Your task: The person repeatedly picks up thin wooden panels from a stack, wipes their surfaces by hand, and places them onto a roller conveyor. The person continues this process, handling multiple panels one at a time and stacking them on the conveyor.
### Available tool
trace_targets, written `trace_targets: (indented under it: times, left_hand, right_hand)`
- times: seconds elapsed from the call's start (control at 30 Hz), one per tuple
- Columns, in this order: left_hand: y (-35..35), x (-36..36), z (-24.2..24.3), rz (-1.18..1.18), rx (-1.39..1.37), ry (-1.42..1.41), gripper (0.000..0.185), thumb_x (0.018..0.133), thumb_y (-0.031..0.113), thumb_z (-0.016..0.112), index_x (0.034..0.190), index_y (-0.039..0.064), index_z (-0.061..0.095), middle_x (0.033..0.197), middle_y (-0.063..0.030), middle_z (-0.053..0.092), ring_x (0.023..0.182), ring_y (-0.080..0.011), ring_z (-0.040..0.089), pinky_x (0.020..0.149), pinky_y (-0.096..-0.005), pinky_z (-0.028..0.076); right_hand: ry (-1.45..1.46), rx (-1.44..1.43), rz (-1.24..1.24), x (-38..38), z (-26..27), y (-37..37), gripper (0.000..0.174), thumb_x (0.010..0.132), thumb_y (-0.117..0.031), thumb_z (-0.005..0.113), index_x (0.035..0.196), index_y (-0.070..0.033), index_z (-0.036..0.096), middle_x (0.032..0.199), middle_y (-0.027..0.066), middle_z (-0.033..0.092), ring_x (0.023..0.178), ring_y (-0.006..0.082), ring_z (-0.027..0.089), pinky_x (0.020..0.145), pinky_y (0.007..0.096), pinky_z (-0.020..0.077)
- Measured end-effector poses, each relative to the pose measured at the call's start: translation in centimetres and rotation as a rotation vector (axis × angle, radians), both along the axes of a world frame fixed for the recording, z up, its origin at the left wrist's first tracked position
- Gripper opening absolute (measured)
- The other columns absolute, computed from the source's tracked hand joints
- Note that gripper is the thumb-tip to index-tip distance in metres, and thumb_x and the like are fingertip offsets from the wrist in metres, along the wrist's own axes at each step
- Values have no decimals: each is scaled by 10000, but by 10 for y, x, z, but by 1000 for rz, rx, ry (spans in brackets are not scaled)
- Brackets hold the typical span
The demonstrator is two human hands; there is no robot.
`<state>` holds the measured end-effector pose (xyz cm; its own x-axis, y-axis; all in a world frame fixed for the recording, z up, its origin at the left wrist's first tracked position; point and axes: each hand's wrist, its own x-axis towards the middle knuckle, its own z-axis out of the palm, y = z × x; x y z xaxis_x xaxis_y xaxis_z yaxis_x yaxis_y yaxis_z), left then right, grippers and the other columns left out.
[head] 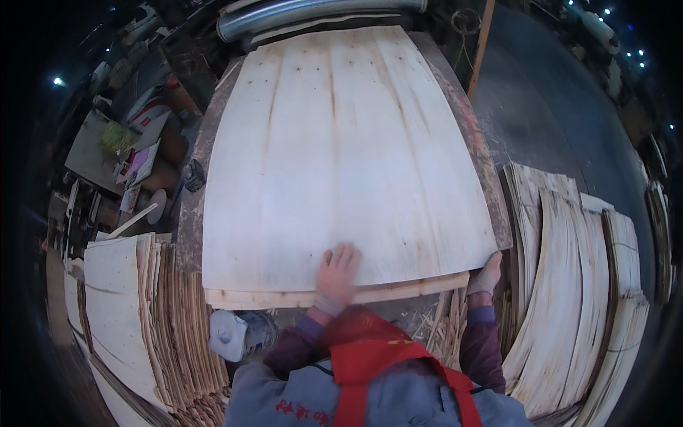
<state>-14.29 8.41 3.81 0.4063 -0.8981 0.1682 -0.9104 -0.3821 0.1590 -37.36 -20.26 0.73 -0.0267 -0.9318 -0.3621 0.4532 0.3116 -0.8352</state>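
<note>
A wide pale wood veneer sheet (341,160) with brown streaks and small knots lies on a worn table (467,125). Beneath its near edge, the edge of another wood sheet (267,299) shows. My left hand (337,275) rests on top of the sheet near the middle of the near edge, slightly blurred, fingers pointing away from me. At the sheet's near right corner is my right hand (486,275), with the corner at its fingers and thumb; whether it grips the corner is hard to tell. Both hands have a pale covering around the palm or wrist.
Bundled veneer sheets (571,299) stand at the right, and a thick veneer stack (112,288) at the left. A white-topped container (229,336) is below the table's near edge, wood strips (445,325) nearby. A metal roller (320,16) spans the far end.
</note>
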Motion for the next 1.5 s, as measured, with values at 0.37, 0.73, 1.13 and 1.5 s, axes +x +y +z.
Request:
trace_targets:
  times: [0.37, 0.73, 1.13, 1.5]
  left_hand:
    - [-94, 111, -37, 26, 12, -139, 674, 797, 211, 634, 1409, 17, 428, 1463, -169, 426, 1388, -313, 356, 1128, -506, 274]
    - [-235, 264, -31, 367, 100, -103, 778, 870, 468, 608, 1461, 24, 366, 1491, -150, 429, 1345, -276, 439, 1046, -427, 394]
    - [-98, 35, -42, 8, -281, 339, 806, 838, 409, 680, 1479, 44, 354, 1469, -166, 448, 1310, -354, 452, 1120, -427, 341]
    - [22, -15, -22, 18, 68, 61, 746, 755, 331, 693, 1370, -19, 455, 1471, -200, 409, 1391, -379, 342, 1153, -569, 205]
  right_hand:
    - [188, 84, 57, 17, -5, -30, 474, 938, -385, 587, 1286, -67, 532, 1176, 80, 626, 928, 211, 617, 730, 367, 507]
    - [357, 88, -114, -64, -12, 32, 417, 913, -120, 580, 1314, -20, 526, 1127, 85, 671, 921, 158, 637, 731, 296, 521]
    - [99, 4, -72, -34, 34, 40, 566, 842, -2, 639, 1371, 0, 438, 1154, 61, 582, 946, 137, 590, 787, 283, 497]
    - [-299, -247, 70, -6, 123, 36, 514, 864, -75, 659, 1339, -3, 473, 1159, 89, 600, 1003, 183, 607, 849, 316, 512]
